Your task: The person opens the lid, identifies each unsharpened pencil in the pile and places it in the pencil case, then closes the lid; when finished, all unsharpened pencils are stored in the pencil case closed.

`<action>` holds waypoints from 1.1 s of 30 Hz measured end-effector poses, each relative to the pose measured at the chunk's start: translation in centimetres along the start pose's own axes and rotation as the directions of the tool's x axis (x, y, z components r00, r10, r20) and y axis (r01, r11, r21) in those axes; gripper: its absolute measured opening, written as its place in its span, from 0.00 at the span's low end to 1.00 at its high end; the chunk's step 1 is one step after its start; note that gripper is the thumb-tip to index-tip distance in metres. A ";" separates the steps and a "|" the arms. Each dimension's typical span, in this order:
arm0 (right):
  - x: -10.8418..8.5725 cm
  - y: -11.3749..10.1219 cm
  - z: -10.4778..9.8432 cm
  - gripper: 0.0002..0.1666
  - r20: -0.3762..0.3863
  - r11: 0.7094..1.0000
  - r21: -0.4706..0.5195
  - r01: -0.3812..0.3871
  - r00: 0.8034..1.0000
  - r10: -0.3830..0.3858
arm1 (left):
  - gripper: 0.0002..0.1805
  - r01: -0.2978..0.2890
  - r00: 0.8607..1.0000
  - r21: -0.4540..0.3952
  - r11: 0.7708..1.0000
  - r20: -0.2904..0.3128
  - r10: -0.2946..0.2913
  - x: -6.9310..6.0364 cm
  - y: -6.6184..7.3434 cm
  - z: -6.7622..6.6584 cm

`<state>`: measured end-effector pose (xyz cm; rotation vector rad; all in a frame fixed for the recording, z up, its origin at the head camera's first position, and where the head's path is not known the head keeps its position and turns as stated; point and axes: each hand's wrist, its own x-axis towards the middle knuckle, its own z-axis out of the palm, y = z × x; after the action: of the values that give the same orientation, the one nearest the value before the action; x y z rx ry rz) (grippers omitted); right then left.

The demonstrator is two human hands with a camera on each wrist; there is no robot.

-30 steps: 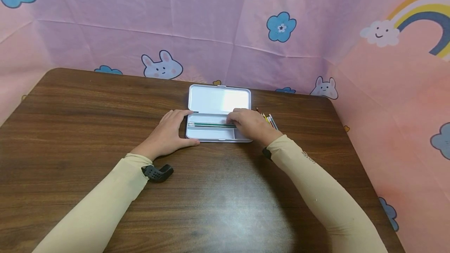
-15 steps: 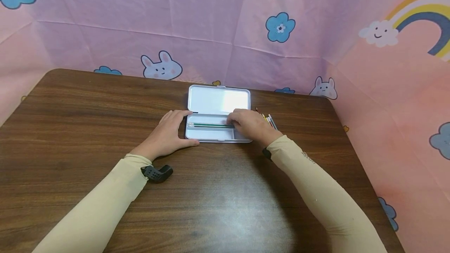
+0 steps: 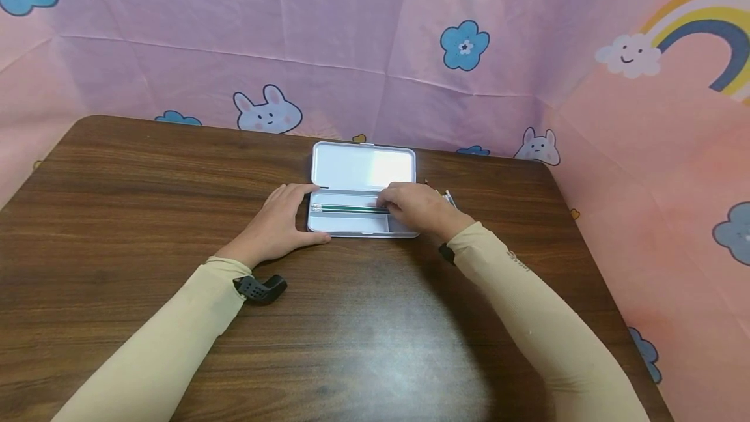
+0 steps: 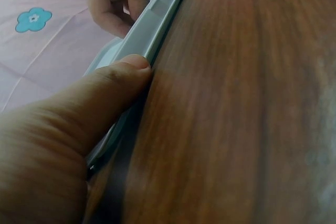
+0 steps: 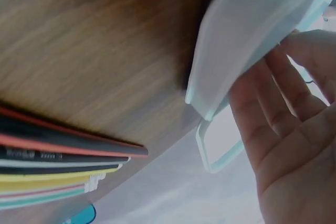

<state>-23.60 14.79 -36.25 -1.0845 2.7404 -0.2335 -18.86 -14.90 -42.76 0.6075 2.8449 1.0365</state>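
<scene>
An opened white pencil case (image 3: 346,223) stands on the table, its lid (image 3: 342,165) folded back. Green pencils (image 3: 351,209) lie lengthwise in it, white-tipped ends at the left. My left hand (image 3: 272,230) holds the case's left end, thumb along the front wall and fingers at the back corner. In the left wrist view the thumb (image 4: 118,74) presses that wall. My right hand (image 3: 424,208) reaches into the right part, fingers curled down at the green pencils' right ends. The case wall hides those fingertips in the right wrist view.
Several loose pencils (image 5: 58,156) lie on the brown table (image 3: 328,344) just right of the case, partly behind the right hand in the head view. A patterned pink cloth (image 3: 351,51) hangs along the table's back and right sides.
The right wrist has shifted slightly to the right and covers more of the loose pencils. The left hand, case and green pencils stay nearly as they were.
</scene>
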 end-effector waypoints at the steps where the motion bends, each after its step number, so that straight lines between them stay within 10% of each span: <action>1: -0.1 0.0 -0.1 0.16 0.004 1.000 0.005 0.004 1.000 -0.004 | 0.56 0.001 1.000 0.001 1.000 0.000 -0.001 0.0 0.0 0.0; 10: -2.9 0.6 -1.5 0.15 -0.085 1.000 0.003 0.005 0.996 -0.004 | 0.56 0.005 1.000 0.003 1.000 0.004 -0.005 0.1 0.0 -0.2; 17: -8.0 3.6 -2.6 0.18 -0.163 0.982 0.122 -0.144 0.973 0.163 | 0.55 -0.002 1.000 0.000 1.000 -0.005 0.002 0.1 0.0 0.0; 25: -13.7 7.5 -1.7 0.21 -0.076 0.876 0.318 -0.363 0.911 0.405 | 0.55 -0.002 1.000 0.000 1.000 -0.006 0.002 0.1 -0.1 0.1; 33: -16.5 7.6 -0.5 0.23 0.082 0.764 0.475 -0.435 0.887 0.454 | 0.55 0.015 1.000 0.000 1.000 -0.001 -0.015 0.0 -0.1 0.0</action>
<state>-16.89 31.66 -35.54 -0.2829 2.6449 -0.8145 -18.92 -14.91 -42.80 0.5848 2.8464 1.0345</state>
